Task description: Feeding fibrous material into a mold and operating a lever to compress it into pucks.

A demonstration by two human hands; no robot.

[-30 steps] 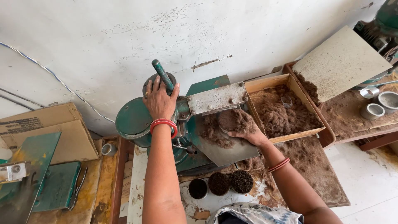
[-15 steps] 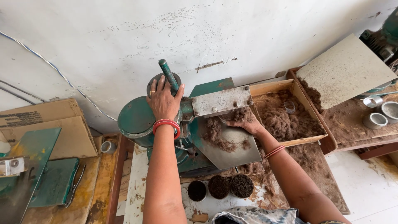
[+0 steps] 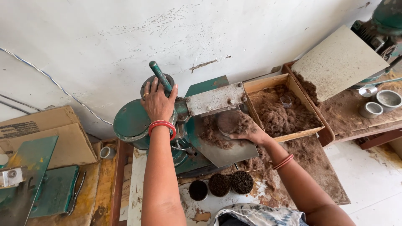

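While left hand (image 3: 158,100) grips green lever (image 3: 160,76), right hand (image 3: 250,134) presses brown fibre (image 3: 228,123) on press plate.

Bright, even daylight, soft shadows, sharp focus (edges bend slightly outward).

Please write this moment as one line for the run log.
left hand: gripping green lever of green press machine | right hand: on brown fibre at metal plate | wooden box: fibre inside
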